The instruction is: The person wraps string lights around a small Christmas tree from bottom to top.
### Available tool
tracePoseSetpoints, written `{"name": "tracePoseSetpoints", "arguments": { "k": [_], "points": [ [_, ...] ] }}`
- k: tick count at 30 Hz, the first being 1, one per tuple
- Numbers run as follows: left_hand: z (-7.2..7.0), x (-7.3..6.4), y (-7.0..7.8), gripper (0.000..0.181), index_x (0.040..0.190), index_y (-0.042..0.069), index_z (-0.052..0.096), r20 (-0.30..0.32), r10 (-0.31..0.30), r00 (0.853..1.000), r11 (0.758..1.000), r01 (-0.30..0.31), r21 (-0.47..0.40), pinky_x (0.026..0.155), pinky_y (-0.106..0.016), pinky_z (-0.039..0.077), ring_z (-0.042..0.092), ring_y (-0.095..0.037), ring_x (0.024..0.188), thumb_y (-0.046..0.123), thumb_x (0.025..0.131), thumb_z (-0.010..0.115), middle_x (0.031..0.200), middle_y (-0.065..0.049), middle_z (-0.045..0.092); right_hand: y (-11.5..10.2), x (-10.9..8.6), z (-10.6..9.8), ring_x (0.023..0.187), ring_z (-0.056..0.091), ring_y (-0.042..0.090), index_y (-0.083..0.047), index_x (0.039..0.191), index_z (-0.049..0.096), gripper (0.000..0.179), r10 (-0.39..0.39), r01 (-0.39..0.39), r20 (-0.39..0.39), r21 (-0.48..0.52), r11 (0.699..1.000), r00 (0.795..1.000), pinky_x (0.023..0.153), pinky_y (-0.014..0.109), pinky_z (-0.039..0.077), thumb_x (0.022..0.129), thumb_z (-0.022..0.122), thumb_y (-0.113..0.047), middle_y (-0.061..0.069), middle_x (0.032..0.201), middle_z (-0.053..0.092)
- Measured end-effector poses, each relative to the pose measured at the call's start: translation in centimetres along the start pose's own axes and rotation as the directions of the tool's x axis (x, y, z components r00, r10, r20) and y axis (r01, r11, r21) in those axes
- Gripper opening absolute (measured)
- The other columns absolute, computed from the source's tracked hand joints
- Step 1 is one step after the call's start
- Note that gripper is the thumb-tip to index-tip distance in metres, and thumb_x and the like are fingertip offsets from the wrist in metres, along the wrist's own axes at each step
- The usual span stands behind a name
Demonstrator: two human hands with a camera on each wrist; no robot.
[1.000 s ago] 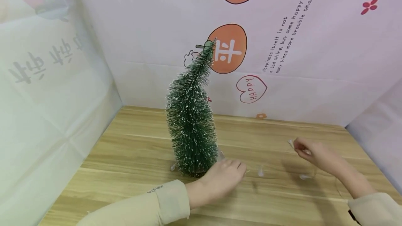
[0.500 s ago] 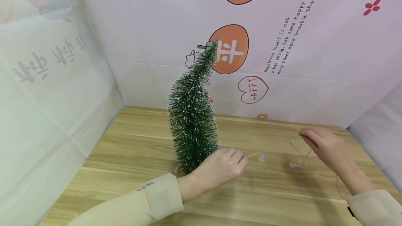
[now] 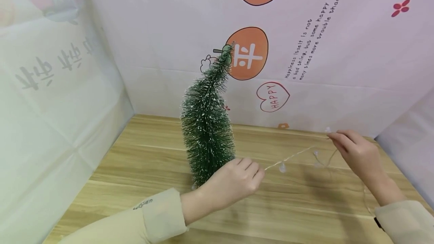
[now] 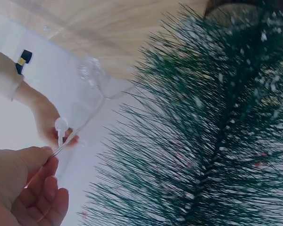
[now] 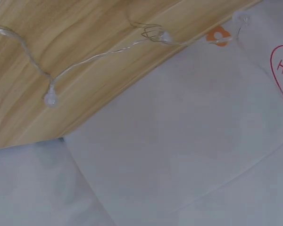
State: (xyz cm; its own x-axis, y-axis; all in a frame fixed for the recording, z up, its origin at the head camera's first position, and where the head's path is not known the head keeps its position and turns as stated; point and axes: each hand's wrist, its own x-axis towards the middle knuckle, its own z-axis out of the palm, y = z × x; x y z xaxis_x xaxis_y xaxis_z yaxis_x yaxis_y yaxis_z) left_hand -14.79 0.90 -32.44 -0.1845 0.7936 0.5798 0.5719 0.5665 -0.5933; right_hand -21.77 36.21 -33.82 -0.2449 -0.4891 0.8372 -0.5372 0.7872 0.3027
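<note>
A green artificial Christmas tree with white-flecked bristles stands on the table, its tip bent to the right. My left hand, in front of the tree's lower right side, hides its base. Thumb and forefinger of this hand pinch the thin clear wire of a string of lights, seen close up in the left wrist view. From there the wire rises rightward past a teardrop bulb. My right hand pinches the string farther right, with another bulb just above its fingertips.
Loose wire and bulbs trail below the right hand; one bulb hangs there in the right wrist view. The wood-grain table ends at a printed white backdrop, with more white sheeting along the left.
My right hand has risen and moved toward the backdrop, lifting the string. The wire between the hands is now stretched out longer. My left hand has risen slightly off the table.
</note>
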Motion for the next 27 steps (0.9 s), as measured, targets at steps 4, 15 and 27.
{"name": "tracePoseSetpoints", "arguments": {
  "k": [4, 15, 27],
  "points": [
    [-0.6, -0.2, 0.2, 0.011, 0.090, 0.020, 0.069, 0.012, 0.006, 1.000, 1.000, -0.006, -0.010, 0.071, -0.013, 0.051, 0.059, -0.003, 0.074, 0.020, 0.093, 0.058, 0.084, 0.012, 0.068, -0.2, 0.7, 0.0, 0.053, 0.058, 0.028, -0.002, 0.086, 0.072, 0.041, 0.019, -0.019, -0.023, -0.002, 1.000, 1.000, 0.043, 0.038, 0.042, 0.101, 0.044, -0.029, 0.015, 0.073, 0.064],
    [-1.2, 0.5, -2.1, 0.009, 0.084, 0.019, 0.067, -0.033, -0.087, 0.996, 0.995, 0.086, -0.043, 0.058, -0.013, 0.045, 0.056, -0.004, 0.068, 0.017, 0.090, 0.061, 0.076, 0.010, 0.067, -0.1, 2.8, -0.6, 0.051, 0.059, 0.032, 0.005, 0.087, 0.066, 0.052, 0.183, -0.189, -0.109, -0.050, 0.981, 0.977, 0.041, 0.043, 0.037, 0.098, 0.048, -0.042, 0.021, 0.071, 0.068],
    [1.0, 0.7, -1.6, 0.013, 0.093, 0.021, 0.062, -0.038, -0.023, 0.999, 0.998, 0.025, 0.049, 0.067, -0.018, 0.047, 0.059, -0.007, 0.074, 0.015, 0.094, 0.051, 0.082, 0.009, 0.065, 0.6, 5.7, -1.1, 0.088, 0.049, -0.023, 0.010, 0.086, 0.067, 0.047, 0.301, -0.275, -0.132, 0.185, 0.944, 0.945, 0.085, -0.006, 0.029, 0.093, 0.055, -0.035, 0.028, 0.076, 0.065]
  ]
}}
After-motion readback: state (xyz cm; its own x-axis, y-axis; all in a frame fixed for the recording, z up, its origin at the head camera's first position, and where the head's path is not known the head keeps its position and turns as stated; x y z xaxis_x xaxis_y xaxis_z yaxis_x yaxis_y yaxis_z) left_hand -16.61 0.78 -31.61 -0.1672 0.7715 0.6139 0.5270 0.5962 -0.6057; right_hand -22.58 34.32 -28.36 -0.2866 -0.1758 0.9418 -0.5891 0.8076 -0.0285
